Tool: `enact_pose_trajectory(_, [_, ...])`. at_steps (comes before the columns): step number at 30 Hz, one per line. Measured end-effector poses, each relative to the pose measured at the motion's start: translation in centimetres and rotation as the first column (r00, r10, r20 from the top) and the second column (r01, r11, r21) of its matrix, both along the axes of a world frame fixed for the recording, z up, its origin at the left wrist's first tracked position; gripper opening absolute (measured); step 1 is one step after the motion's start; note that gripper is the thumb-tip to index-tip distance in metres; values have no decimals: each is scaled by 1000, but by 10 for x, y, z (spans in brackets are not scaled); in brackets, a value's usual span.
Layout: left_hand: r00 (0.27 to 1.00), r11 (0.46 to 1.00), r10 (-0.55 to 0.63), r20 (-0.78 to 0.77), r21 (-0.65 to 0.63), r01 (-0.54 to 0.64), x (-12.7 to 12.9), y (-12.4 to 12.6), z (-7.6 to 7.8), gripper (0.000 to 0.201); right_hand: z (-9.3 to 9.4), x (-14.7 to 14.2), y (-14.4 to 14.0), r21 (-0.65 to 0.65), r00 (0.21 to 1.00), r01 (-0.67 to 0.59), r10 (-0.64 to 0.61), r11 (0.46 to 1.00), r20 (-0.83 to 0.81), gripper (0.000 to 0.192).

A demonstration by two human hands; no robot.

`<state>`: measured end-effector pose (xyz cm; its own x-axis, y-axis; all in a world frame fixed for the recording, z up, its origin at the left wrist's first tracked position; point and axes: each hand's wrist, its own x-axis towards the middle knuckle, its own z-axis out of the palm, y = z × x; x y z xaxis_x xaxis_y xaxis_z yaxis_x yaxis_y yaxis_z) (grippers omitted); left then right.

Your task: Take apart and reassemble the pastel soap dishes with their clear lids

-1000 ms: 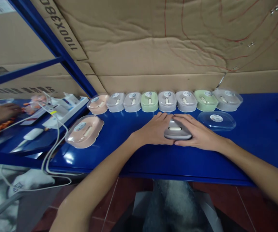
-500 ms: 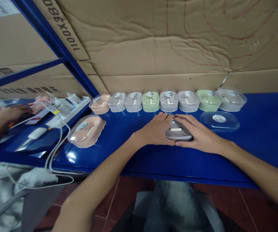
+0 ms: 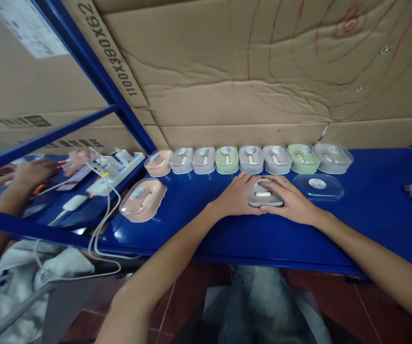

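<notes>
On the blue shelf [image 3: 227, 234] in front of me sits a small grey box [image 3: 264, 194] with no lid. My left hand [image 3: 237, 196] and my right hand [image 3: 289, 203] wrap around its two sides, fingers bent and pressing on it. Just to the right lies a clear lid [image 3: 318, 187], flat and apart from my hands. Behind them, a row of closed boxes [image 3: 251, 159] lines the cardboard wall [image 3: 227, 86].

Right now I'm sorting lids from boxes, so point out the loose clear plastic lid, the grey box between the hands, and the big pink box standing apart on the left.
Loose clear plastic lid [image 3: 318, 187]: head view, flat top.
Grey box [image 3: 264, 196]: head view, top face.
Big pink box [image 3: 142, 205]: head view, lid centre.
</notes>
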<state>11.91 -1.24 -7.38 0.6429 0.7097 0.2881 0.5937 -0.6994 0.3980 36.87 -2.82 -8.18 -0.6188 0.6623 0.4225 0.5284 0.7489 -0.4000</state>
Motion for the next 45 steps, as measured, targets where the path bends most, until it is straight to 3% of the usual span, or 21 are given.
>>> enact_pose_trajectory(15, [998,1000,-15,69,26,13,4,3,-8,89,-3,0,0,-32,998,39,-40,999,-47,38])
enact_pose_trajectory(23, [999,997,-48,-25,-61,46,-5,-1,16,93,0,-2,0,-27,999,-26,24,999,-47,39])
enact_pose_trajectory(26, [995,991,-60,-75,-121,50,-11,-3,24,98,13,4,-1,4,998,-51,51,999,-25,51])
enact_pose_trajectory(28, [994,988,-37,-100,-154,22,-15,-4,26,106,31,18,-2,41,1000,22,-21,999,-16,56])
enact_pose_trajectory(31, [995,983,-14,-95,-183,-4,-20,-4,29,111,60,53,-1,115,994,109,-111,987,16,56])
enact_pose_trajectory(33, [997,980,-22,-78,-200,6,-23,-4,31,105,68,82,2,119,984,146,-157,982,83,59])
enact_pose_trajectory(36, [997,977,-32,-65,-213,17,-26,-4,35,97,57,117,7,44,963,150,-156,988,219,61])
enact_pose_trajectory(38, [997,979,-40,-63,-202,27,-27,-3,36,95,41,130,10,69,947,199,-210,978,243,65])
enact_pose_trajectory(41, [996,980,-56,-74,-197,41,-28,-1,37,98,22,134,13,99,937,226,-244,969,248,78])
enact_pose_trajectory(45, [996,974,-51,-79,-226,32,-31,2,37,101,18,129,13,114,942,200,-223,973,249,77])
